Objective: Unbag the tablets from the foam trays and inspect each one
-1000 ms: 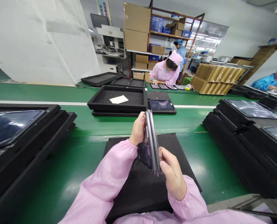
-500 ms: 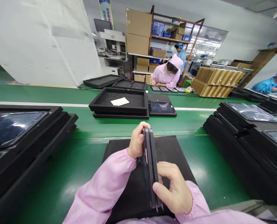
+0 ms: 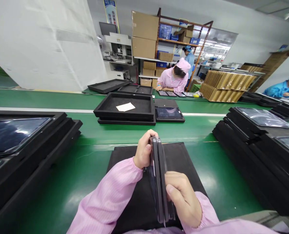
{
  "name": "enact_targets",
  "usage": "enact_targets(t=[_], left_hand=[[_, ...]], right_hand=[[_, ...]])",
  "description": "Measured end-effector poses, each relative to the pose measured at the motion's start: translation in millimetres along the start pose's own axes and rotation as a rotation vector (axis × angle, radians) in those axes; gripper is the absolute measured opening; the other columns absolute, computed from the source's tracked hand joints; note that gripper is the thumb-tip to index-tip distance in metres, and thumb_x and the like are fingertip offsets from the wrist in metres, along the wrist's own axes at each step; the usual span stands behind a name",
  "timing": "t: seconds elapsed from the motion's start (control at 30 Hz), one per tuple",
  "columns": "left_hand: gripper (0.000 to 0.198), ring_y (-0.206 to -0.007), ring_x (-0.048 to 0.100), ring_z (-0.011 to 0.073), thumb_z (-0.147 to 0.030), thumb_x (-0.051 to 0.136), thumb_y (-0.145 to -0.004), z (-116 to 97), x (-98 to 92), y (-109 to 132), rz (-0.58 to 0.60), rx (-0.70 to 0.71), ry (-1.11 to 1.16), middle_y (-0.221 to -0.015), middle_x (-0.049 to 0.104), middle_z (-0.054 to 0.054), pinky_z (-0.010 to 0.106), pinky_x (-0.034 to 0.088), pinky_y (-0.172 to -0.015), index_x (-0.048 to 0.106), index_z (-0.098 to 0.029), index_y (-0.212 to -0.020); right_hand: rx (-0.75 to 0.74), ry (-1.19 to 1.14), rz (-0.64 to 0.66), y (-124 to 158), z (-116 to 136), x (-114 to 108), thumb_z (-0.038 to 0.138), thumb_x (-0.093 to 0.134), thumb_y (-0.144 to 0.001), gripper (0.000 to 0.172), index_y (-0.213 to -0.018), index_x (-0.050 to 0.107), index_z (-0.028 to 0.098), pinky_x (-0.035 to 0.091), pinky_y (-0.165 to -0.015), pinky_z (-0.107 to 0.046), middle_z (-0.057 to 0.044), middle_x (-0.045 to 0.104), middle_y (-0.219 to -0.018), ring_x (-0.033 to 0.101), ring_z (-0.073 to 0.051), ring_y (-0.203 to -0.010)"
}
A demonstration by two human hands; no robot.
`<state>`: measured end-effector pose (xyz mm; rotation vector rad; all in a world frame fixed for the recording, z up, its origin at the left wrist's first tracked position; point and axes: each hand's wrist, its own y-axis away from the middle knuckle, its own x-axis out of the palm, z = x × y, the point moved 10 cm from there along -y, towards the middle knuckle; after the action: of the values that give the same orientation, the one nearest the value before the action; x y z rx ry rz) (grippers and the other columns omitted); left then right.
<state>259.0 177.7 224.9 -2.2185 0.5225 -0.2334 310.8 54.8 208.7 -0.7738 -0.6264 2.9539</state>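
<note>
Two dark tablets (image 3: 158,178) stand on edge, pressed together, above a black foam mat (image 3: 178,159) on the green bench. My left hand (image 3: 145,149) is wrapped round their far end. At the near right side, my right hand (image 3: 182,195) has its fingers curled in against the right tablet's face, where clear film hangs along the edge. The left tablet's face looks dark and glossy.
Black foam trays stand beyond the mat, one holding a white paper (image 3: 125,107). A tablet (image 3: 168,112) lies beside them. Stacked trays with tablets rise at left (image 3: 37,156) and right (image 3: 251,146). A person in pink (image 3: 175,78) works across the bench.
The tablets have tilted slightly and show a narrow gap at their far end. My right thumb has moved off the tablets' near edge to the right, and more loose film shows.
</note>
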Motion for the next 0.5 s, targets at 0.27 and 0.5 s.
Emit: enact_targets(t=[0.27, 0.5], left_hand=[[0.060, -0.062, 0.051, 0.0209, -0.079, 0.029, -0.087, -3.0, 4.2, 2.9, 0.002, -0.063, -0.032, -0.069, 0.056, 0.003, 0.036, 0.042, -0.061, 0.053, -0.025, -0.077], [0.040, -0.092, 0.060, 0.0234, -0.062, 0.044, -0.089, 54.5, -42.9, 44.6, -0.502, -0.417, -0.059, -0.088, 0.062, 0.005, 0.037, 0.048, -0.078, 0.060, -0.026, -0.088]], right_hand=[[0.041, 0.161, -0.089, 5.3, 3.6, -6.6, 0.030, 0.045, -0.085, 0.033, -0.059, 0.025, 0.024, 0.029, -0.050, -0.028, 0.003, 0.039, -0.050, 0.039, -0.013, -0.048], [0.098, 0.320, -0.163, 7.9, 9.1, -10.9, 0.035, 0.057, -0.077, 0.037, -0.058, 0.027, 0.023, 0.020, -0.043, -0.025, 0.006, 0.035, -0.046, 0.033, -0.009, -0.041]])
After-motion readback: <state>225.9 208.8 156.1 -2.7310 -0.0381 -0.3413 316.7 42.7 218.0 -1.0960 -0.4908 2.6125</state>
